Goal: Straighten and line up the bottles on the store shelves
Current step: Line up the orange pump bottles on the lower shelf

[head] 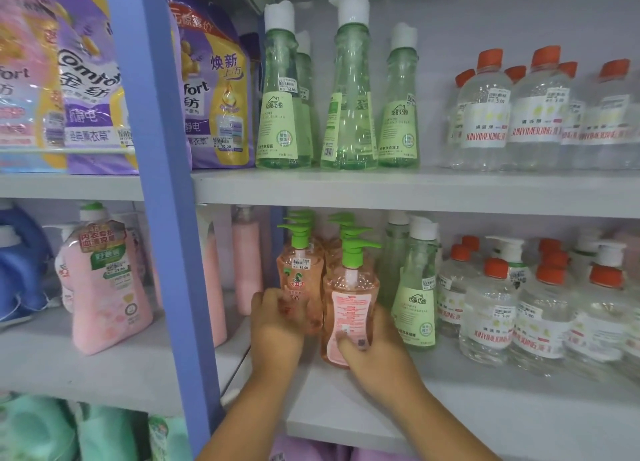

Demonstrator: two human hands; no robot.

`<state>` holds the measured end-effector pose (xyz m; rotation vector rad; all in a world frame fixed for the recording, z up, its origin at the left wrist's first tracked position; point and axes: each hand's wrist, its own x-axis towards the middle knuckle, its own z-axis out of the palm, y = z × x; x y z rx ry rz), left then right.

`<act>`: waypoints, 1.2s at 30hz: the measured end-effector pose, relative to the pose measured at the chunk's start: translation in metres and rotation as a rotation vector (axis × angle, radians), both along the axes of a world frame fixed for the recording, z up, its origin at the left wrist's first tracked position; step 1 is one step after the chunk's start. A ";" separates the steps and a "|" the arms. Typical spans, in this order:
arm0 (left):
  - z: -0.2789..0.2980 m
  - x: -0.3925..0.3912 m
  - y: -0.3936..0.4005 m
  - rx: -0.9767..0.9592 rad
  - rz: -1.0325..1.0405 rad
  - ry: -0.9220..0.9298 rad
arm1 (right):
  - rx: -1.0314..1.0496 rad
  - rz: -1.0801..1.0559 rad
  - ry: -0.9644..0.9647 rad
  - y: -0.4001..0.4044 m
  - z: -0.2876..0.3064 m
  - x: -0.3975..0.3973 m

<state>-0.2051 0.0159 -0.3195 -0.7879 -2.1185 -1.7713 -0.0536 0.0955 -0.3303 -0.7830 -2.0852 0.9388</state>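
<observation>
Hands (pixel 277 325) (pixel 375 348) around two front orange pump bottles (pixel 349 308), middle shelf (pixel 485 415).

One head view, close to the shelves (pixel 381 190); it faces them squarely, tilted slightly down.

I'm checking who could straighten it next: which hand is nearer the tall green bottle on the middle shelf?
Right. The right hand grips the peach pump bottle directly beside the tall green bottle. The left hand holds another peach bottle farther left.
</observation>
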 end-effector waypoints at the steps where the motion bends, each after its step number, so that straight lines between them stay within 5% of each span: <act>1: 0.002 0.010 -0.006 0.071 -0.014 0.026 | 0.067 0.034 -0.023 -0.004 0.001 0.001; 4: 0.012 0.047 -0.027 0.182 -0.191 -0.073 | 0.244 0.179 -0.082 -0.015 0.006 0.000; 8: 0.001 0.057 -0.044 -0.058 -0.144 -0.022 | 0.390 0.126 0.063 -0.016 0.005 0.001; 11: 0.003 0.047 -0.051 -0.156 -0.119 -0.093 | 0.216 -0.137 0.246 0.008 0.012 -0.011; 15: 0.006 0.041 -0.054 0.000 -0.221 -0.326 | -0.075 -0.122 0.085 0.033 0.030 -0.035; 18: 0.003 0.034 -0.050 0.064 -0.252 -0.419 | -0.047 -0.199 0.023 0.028 0.026 -0.048; 22: 0.003 0.030 -0.043 0.098 -0.249 -0.371 | 0.025 -0.292 -0.010 0.031 0.021 -0.056; 28: -0.006 0.039 -0.038 0.035 -0.106 -0.113 | -0.166 -0.044 0.154 0.031 0.014 -0.038; 32: 0.002 0.042 -0.027 -0.028 -0.080 -0.067 | -0.043 -0.187 0.094 0.033 0.015 -0.040; 36: -0.003 0.030 -0.023 -0.018 -0.040 -0.042 | -0.224 -0.056 0.195 0.037 0.016 -0.039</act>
